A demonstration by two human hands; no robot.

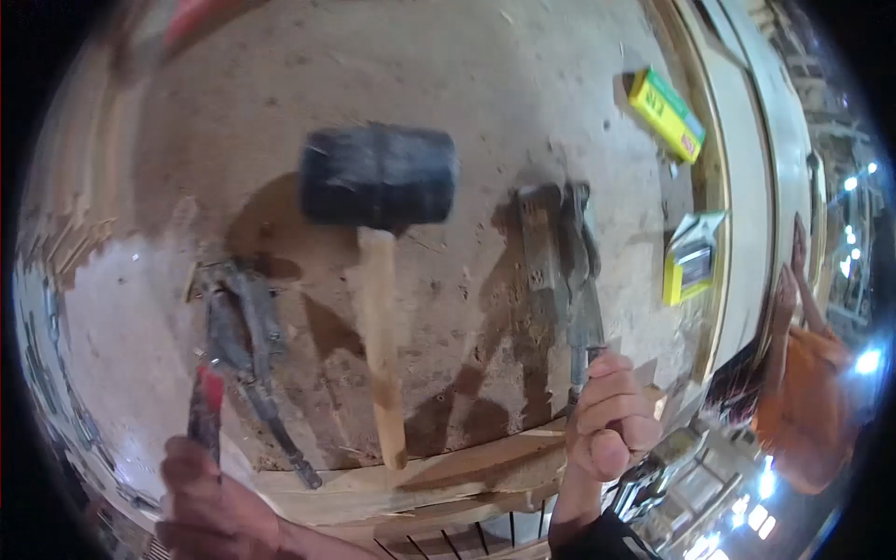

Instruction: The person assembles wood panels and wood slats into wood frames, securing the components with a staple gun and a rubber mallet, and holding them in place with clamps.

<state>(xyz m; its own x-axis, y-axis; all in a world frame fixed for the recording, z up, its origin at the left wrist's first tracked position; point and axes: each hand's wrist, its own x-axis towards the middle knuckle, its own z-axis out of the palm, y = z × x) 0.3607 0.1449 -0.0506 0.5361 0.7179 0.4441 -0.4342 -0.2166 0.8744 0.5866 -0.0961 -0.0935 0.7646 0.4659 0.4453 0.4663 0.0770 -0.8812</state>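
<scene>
My left hand (210,504), low at the left, is closed around a dark, slim tool with a red part (208,397) at its upper end. At the right my right hand (613,418) is wrapped round the lower end of a long grey metal tool (560,261), whose wide, plate-like parts point away from me over the bench. Between my hands is a rubber mallet, with a black head (378,175) and a wooden handle (382,345) pointing toward me. Just beyond my left hand lies a second metal tool (245,322) with a long thin shaft.
The worn wooden bench (448,75) has a raised wooden edge along its near side. A yellow and green box (666,114) and an open yellow box (693,261) lie near its right edge. A person in orange (807,401) is at the far right.
</scene>
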